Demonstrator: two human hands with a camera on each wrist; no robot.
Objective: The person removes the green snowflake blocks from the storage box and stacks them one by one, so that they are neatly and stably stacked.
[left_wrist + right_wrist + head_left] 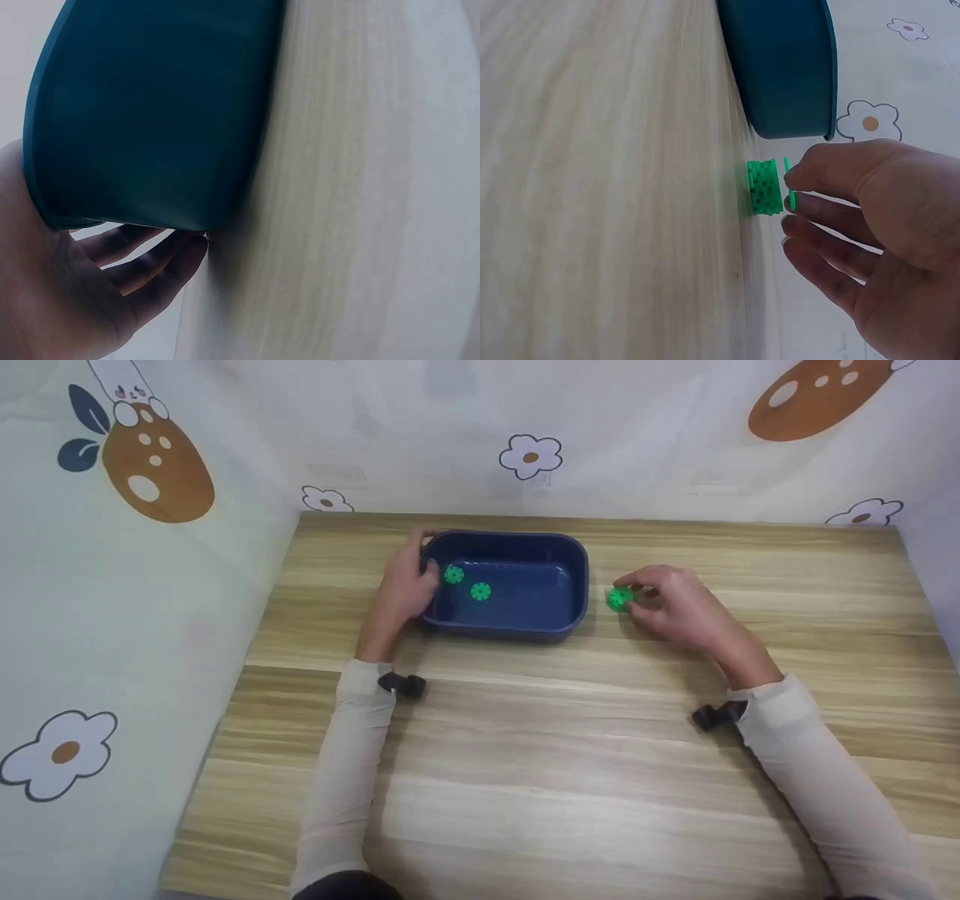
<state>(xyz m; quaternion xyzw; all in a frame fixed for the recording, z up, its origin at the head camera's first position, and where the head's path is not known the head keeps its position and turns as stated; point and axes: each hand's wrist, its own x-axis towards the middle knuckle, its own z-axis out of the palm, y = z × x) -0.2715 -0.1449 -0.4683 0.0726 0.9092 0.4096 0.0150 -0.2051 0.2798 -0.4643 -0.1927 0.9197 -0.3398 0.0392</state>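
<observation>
A dark blue rectangular plastic bin (510, 631) sits on the table. My left hand (409, 585) grips its left end, thumb over the rim; in the left wrist view the fingers (154, 281) lie against the outer wall. Two green notched discs, one disc (454, 574) near the thumb and another disc (481, 592) beside it, lie flat on the bin's floor. Right of the bin, my right hand (679, 604) pinches a thin green notched disc (791, 196) between thumb and fingers. Just below that disc, a short stack of green discs (764, 187) stands on the table.
The wood-grain table (555, 750) runs up to a patterned backdrop (420, 442) behind the bin, with another patterned panel (142, 622) along the left. A black strap piece (403, 685) sits at the left wrist, another black strap piece (718, 715) at the right wrist.
</observation>
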